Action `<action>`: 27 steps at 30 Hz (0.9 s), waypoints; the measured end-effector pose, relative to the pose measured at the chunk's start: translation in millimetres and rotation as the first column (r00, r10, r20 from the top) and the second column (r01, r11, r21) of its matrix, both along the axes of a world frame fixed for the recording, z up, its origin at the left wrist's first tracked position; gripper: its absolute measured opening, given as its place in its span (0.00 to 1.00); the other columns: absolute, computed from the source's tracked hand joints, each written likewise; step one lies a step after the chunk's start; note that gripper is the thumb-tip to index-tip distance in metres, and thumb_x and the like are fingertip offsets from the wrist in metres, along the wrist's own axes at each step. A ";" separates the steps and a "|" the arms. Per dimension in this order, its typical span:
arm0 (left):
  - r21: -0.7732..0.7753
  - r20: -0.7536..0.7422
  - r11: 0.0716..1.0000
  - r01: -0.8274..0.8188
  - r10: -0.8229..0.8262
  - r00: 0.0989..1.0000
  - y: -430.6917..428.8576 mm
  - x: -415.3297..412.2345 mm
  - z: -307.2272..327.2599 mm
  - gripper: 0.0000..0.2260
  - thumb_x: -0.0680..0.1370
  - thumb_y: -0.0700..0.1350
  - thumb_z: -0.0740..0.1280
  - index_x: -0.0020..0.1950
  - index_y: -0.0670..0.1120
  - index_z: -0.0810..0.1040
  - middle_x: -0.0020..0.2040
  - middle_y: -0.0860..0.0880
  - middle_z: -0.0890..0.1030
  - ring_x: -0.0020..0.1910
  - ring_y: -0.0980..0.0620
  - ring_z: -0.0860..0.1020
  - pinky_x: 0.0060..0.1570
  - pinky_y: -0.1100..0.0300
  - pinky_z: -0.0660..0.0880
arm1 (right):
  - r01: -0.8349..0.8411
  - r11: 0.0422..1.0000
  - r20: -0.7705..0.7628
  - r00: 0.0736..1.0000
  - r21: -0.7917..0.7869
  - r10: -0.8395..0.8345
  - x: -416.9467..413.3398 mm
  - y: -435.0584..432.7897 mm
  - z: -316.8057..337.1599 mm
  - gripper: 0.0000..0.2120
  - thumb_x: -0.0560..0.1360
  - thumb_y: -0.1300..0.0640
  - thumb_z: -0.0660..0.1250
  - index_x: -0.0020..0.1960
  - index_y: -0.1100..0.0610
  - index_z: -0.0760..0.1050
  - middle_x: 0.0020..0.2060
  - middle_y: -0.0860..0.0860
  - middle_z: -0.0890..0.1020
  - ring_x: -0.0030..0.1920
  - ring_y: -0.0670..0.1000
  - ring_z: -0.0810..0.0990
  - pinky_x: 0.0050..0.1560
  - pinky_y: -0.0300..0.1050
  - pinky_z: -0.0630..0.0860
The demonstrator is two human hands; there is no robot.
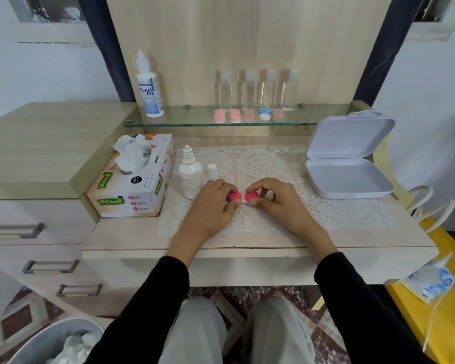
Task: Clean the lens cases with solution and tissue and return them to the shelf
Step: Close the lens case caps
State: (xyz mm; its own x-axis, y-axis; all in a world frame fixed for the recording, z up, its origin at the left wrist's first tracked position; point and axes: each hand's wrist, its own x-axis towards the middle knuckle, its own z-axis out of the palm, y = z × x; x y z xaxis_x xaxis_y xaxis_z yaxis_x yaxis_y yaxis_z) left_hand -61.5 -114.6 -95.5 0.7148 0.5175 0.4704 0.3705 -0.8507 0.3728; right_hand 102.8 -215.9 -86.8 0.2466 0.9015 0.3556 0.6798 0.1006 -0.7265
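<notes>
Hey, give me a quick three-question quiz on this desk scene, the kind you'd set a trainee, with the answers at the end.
1. True or false: the small white bottle on the lace mat has its cap screwed on.
2. What do the left hand and the right hand grip between them? A. a tissue B. a pink lens case C. a spoon
3. Fill in: ____ clear bottles stand on the glass shelf.
Key: 1 false, the cap stands beside the bottle; 2 B; 3 four.
</notes>
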 end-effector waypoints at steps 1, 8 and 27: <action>0.000 0.000 1.000 -0.001 0.001 1.000 -0.1 -0.1 0.0 0.11 0.77 0.48 0.67 0.55 0.44 0.77 0.50 0.48 0.77 0.50 0.50 0.72 0.51 0.62 0.65 | 0.007 1.000 0.029 1.000 0.002 -0.007 0.0 0.7 -0.6 0.10 0.70 0.56 0.74 0.51 0.52 0.81 0.44 0.44 0.81 0.43 0.46 0.75 0.44 0.37 0.69; 0.003 0.009 1.000 0.000 0.000 1.000 -1.0 -0.4 0.6 0.10 0.77 0.47 0.67 0.55 0.43 0.78 0.49 0.48 0.77 0.49 0.50 0.72 0.50 0.63 0.64 | 0.066 0.998 0.190 0.980 -0.023 -0.061 -4.5 3.1 -3.2 0.18 0.69 0.46 0.74 0.56 0.53 0.79 0.45 0.45 0.78 0.46 0.44 0.72 0.48 0.39 0.71; 0.007 -0.002 1.000 0.004 -0.004 1.000 -1.2 -1.0 1.2 0.11 0.77 0.47 0.67 0.56 0.42 0.77 0.50 0.47 0.77 0.51 0.49 0.72 0.52 0.63 0.65 | 0.096 0.994 0.169 0.980 0.045 -0.102 -4.6 5.7 -6.0 0.24 0.66 0.35 0.68 0.52 0.53 0.77 0.48 0.44 0.76 0.50 0.45 0.70 0.51 0.36 0.68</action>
